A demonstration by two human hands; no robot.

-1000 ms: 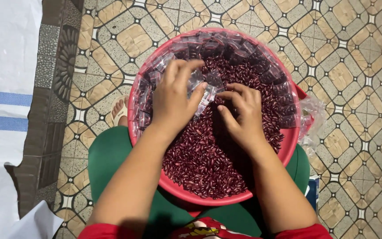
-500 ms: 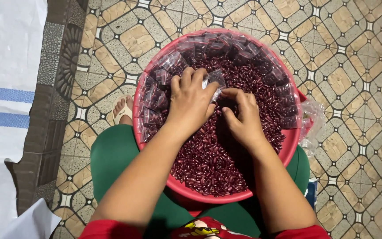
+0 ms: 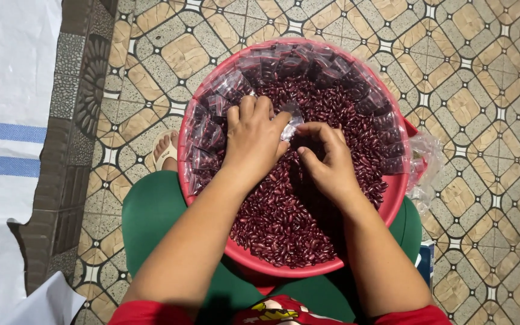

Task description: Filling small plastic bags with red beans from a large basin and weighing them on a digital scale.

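Observation:
A round red basin rests on my lap, full of loose dark red beans. Several small clear bags packed with beans line its far and side walls. My left hand grips a small clear plastic bag low over the beans. My right hand is right beside it, thumb and fingers pinched together at the bag's mouth over the beans. What the right fingertips hold is hidden.
A patterned tile floor surrounds me. A crumpled clear plastic bag lies at the basin's right. My sandalled foot shows to the left. A white sheet with blue stripes lies beyond a dark tile border.
My left hand has pulled the small bag down from a raised, spread hold to low over the beans. The right hand has closed in against it.

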